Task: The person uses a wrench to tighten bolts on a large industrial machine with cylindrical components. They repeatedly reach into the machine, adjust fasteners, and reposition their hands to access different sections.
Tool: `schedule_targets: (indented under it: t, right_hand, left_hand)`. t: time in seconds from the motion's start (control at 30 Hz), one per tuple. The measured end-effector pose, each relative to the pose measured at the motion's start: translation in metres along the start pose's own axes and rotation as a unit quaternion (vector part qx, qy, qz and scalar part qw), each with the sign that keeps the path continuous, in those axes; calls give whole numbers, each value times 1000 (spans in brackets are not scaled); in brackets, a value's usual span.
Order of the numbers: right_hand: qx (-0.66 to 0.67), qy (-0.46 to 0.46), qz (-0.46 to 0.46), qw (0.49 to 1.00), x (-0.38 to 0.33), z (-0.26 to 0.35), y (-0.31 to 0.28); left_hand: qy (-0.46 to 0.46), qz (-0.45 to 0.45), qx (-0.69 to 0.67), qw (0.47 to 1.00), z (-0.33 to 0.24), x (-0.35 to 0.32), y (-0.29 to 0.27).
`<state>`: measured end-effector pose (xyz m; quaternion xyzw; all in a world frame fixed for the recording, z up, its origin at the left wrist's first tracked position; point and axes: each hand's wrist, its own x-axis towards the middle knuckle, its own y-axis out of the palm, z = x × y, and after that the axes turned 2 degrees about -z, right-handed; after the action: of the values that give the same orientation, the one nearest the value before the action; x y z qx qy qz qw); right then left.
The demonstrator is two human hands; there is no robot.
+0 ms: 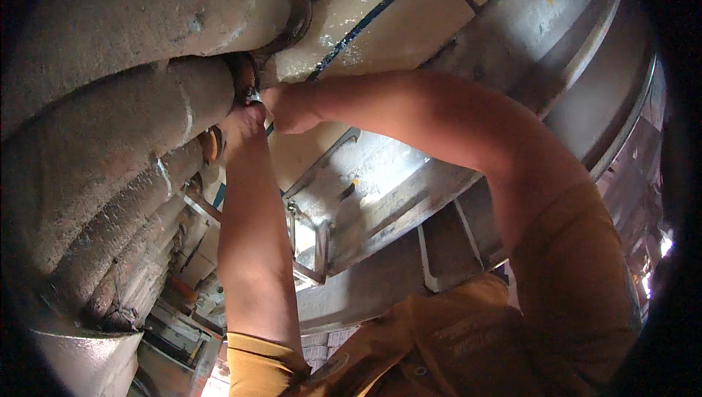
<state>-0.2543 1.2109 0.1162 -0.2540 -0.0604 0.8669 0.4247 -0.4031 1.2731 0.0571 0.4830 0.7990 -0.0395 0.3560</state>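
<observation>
At the end of a thick, grey-coated pipe (175, 97), both my hands are raised close together beside a dark round flange (246, 75). My left hand (243, 121) is just below the flange, its fingers curled up toward it. Coming across from the right, my right hand (289, 110) is closed, knuckles turned toward the flange. Between the two hands a small shiny metal piece (253, 96) catches the light; it is too small and partly covered to name. What each hand grips is hidden by the fingers.
Several more coated pipes (110, 243) curve down the left side. Cream panels (409, 31) with dark seams lie behind the hands. Curved grey metal ribs (578, 68) fill the right. A metal bracket frame (320, 251) stands right of my left forearm.
</observation>
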Motion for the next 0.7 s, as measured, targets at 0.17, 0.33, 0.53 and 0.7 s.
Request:
schedule_targets:
  t: [0.17,0.33,0.53,0.7]
  right_hand:
    - [-8,-26,-25,999,16,-15,5]
    - [-22,-22,50,998,8,-13,-7]
    - [-142,-86,98,981,15,-15,-31]
    - [-135,-55,130,981,33,-12,-54]
  left_hand:
    - [0,-5,-2,1000,-4,6,-1]
    - [-2,-23,-4,1000,3,9,2]
    - [-1,-23,-9,1000,3,13,-3]
    - [-4,-17,-11,1000,7,5,-7]
